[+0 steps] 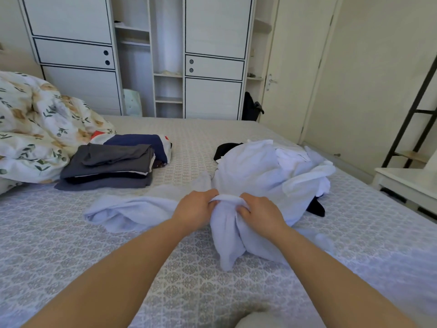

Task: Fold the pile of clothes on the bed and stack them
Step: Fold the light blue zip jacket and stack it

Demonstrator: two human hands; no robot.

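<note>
Both hands pinch one bunched edge of a pale shirt (227, 223): left hand (195, 208) and right hand (260, 213) close together, likely hunting a hem to spread it flat. Shirt trails left across the bed (71, 256). Unfolded pile (272, 166) lies just behind, right. Folded stack (111, 165) sits well apart, left, beside the duvet (35, 119).

Pale blue garment (227, 228); grey, navy folded stack (111, 165); grey-patterned bedspread (189, 280); floral duvet (35, 119), green leaves.
</note>
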